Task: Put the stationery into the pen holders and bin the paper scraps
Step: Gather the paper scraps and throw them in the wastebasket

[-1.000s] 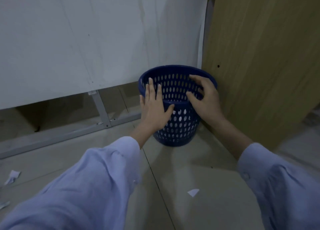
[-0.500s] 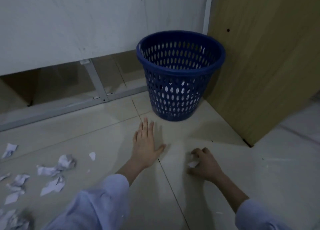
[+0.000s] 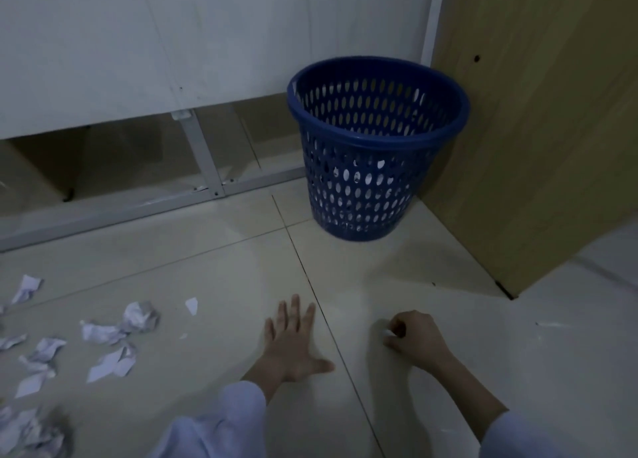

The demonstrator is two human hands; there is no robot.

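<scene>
A blue perforated bin [image 3: 378, 136] stands on the tiled floor in the corner, with white paper showing through its lower holes. My right hand [image 3: 416, 342] lies on the floor in front of the bin, fingers curled round a small white paper scrap [image 3: 389, 334]. My left hand [image 3: 290, 340] rests flat on the tile, fingers straight and spread. Several crumpled white paper scraps [image 3: 138, 318] lie scattered on the floor at the left, one small piece [image 3: 191, 305] closer to my left hand.
A wooden cabinet side [image 3: 538, 129] rises right of the bin. A white panel [image 3: 172, 43] with a grey metal frame [image 3: 203, 160] runs along the back. More crumpled paper [image 3: 31, 433] sits at the bottom left corner.
Both hands left the bin rim and came down to the floor. My right hand closed round the small scrap; my left hand lies flat. The view tilted down and back.
</scene>
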